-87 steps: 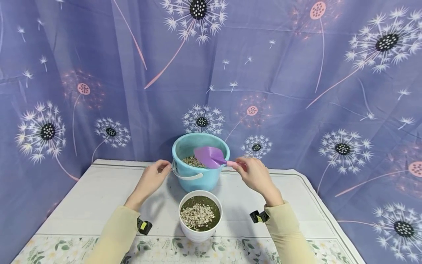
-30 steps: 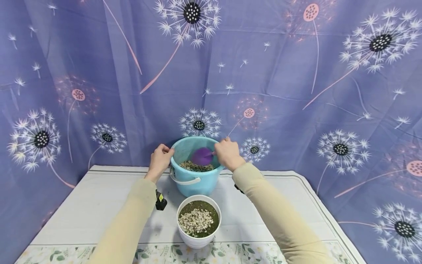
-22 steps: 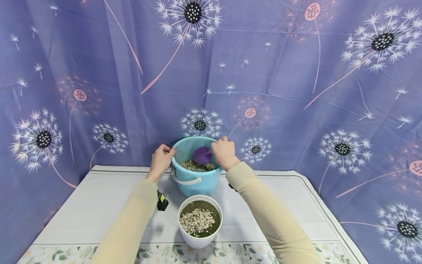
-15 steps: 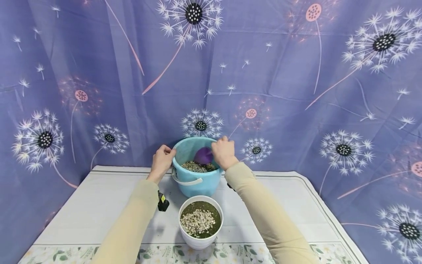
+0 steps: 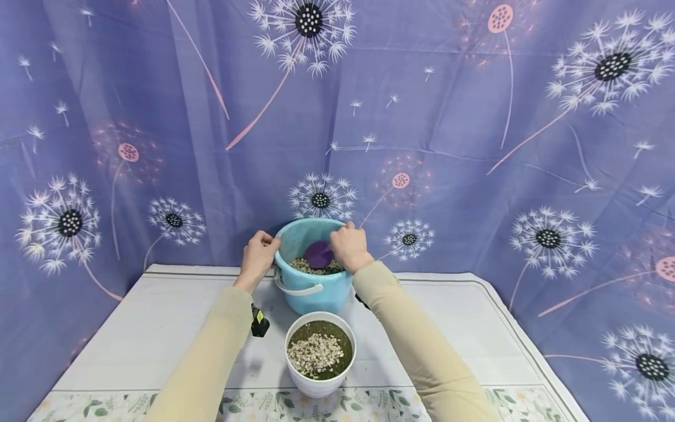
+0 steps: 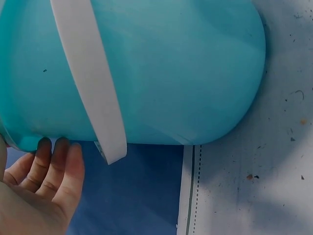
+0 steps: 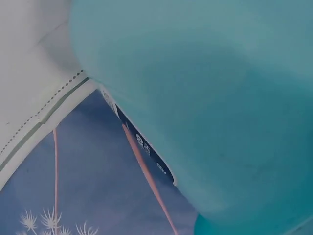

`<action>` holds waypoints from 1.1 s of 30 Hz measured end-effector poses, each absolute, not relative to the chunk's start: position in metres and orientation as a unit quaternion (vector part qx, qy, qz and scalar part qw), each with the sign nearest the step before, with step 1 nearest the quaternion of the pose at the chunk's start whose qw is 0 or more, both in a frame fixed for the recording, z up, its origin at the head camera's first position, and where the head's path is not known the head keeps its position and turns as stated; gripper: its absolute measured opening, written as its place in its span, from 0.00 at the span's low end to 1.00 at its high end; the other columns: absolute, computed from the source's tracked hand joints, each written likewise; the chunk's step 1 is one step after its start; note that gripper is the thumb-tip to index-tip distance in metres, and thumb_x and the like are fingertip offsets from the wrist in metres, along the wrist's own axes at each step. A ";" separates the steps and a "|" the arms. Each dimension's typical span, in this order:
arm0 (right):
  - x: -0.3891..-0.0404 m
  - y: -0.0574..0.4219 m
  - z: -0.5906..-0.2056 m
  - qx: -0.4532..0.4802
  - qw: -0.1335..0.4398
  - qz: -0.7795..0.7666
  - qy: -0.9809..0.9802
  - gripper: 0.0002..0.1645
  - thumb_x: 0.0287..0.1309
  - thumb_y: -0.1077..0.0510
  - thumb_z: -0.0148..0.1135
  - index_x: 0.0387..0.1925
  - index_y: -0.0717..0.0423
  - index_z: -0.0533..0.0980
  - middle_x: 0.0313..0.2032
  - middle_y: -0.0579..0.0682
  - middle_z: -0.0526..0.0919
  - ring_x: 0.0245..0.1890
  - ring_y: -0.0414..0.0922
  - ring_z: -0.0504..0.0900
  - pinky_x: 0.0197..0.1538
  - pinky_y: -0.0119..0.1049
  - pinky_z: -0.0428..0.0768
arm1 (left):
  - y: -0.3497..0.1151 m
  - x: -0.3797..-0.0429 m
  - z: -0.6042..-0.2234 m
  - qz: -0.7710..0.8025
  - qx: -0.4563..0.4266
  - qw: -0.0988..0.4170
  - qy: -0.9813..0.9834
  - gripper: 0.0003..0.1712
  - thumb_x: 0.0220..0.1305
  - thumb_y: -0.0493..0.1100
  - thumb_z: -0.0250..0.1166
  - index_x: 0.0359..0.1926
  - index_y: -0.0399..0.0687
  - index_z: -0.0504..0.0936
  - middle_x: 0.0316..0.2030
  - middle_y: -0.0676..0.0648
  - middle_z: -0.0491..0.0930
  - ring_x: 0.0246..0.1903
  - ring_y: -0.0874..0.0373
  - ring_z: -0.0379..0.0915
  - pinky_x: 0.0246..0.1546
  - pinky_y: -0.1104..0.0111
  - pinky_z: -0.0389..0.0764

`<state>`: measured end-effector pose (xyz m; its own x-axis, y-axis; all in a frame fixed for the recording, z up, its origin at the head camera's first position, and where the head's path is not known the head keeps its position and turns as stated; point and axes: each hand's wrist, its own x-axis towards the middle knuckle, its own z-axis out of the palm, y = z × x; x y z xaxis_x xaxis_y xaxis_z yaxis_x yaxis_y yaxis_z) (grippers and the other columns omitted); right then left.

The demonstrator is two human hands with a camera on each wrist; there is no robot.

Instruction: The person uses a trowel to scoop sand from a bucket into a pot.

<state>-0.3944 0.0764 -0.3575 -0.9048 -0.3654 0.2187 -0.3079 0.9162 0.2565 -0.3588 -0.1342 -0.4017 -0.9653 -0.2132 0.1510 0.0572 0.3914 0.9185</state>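
A light-blue bucket (image 5: 319, 295) stands at the back of the table, with small mixed gravel (image 5: 299, 265) inside. My left hand (image 5: 256, 258) grips its left rim; in the left wrist view the fingers (image 6: 62, 169) bend against the outer wall below the rim. Over the right rim, my right hand (image 5: 350, 245) holds a garden trowel, whose purple blade (image 5: 319, 255) reaches down to the gravel. The hand covers the trowel's pink handle. In the right wrist view only the bucket's wall (image 7: 195, 98) shows, neither hand nor trowel. The white bucket handle (image 6: 93, 83) hangs down in front.
Just in front of the bucket stands a white pot (image 5: 316, 388) holding dark green-brown soil topped with pale pebbles (image 5: 315, 354). A white cloth (image 5: 174, 328) with a floral front border covers the table. A blue dandelion-print curtain (image 5: 448, 117) closes off the back and sides.
My right hand has brought the trowel from above the right rim into the bucket, then left and down to the gravel. My left hand has moved up onto the rim.
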 end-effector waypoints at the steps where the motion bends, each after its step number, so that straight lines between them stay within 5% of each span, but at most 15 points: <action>1: -0.394 0.076 -0.357 0.177 0.128 -0.103 -0.970 0.08 0.64 0.54 0.62 0.37 0.51 0.85 0.41 0.53 0.84 0.47 0.51 0.75 0.43 0.51 0.81 | -0.134 -0.359 -0.402 -0.550 0.047 0.124 -0.824 0.16 0.72 0.52 0.56 0.43 0.43 0.74 0.34 0.42 0.77 0.29 0.51 0.76 0.33 0.55 0.84; 11: -0.382 0.075 -0.349 0.246 0.110 -0.090 -0.959 0.14 0.60 0.43 0.67 0.35 0.49 0.85 0.35 0.50 0.85 0.45 0.50 0.78 0.40 0.49 0.83 | -0.135 -0.358 -0.401 -0.542 0.042 0.130 -0.829 0.16 0.72 0.52 0.56 0.44 0.42 0.74 0.35 0.41 0.77 0.29 0.52 0.77 0.30 0.62 0.84; 19: -0.380 0.092 -0.333 0.280 0.029 -0.041 -0.959 0.12 0.59 0.41 0.66 0.31 0.41 0.86 0.32 0.42 0.85 0.44 0.47 0.78 0.41 0.49 0.81 | -0.136 -0.358 -0.403 -0.545 0.044 0.125 -0.828 0.16 0.72 0.52 0.56 0.44 0.43 0.74 0.35 0.42 0.77 0.29 0.52 0.77 0.31 0.61 0.84; 24: -0.377 0.101 -0.323 0.313 -0.010 -0.023 -0.950 0.13 0.58 0.41 0.67 0.28 0.42 0.87 0.26 0.40 0.84 0.33 0.45 0.80 0.39 0.45 0.80 | -0.135 -0.358 -0.404 -0.547 0.040 0.125 -0.827 0.16 0.72 0.52 0.56 0.44 0.43 0.74 0.35 0.41 0.77 0.29 0.52 0.77 0.31 0.59 0.85; 29: -0.377 0.112 -0.315 0.320 -0.050 -0.006 -0.946 0.13 0.57 0.40 0.68 0.33 0.42 0.87 0.30 0.38 0.85 0.34 0.42 0.81 0.45 0.44 0.80 | -0.134 -0.359 -0.404 -0.549 0.043 0.130 -0.825 0.15 0.71 0.52 0.57 0.43 0.43 0.74 0.35 0.42 0.78 0.29 0.52 0.77 0.29 0.62 0.84; 33: -0.379 0.121 -0.309 0.321 -0.088 0.027 -0.942 0.12 0.56 0.41 0.69 0.30 0.43 0.87 0.24 0.37 0.84 0.28 0.40 0.81 0.39 0.38 0.80 | -0.134 -0.359 -0.404 -0.551 0.044 0.127 -0.824 0.15 0.71 0.52 0.57 0.43 0.43 0.74 0.35 0.42 0.78 0.29 0.52 0.77 0.31 0.60 0.85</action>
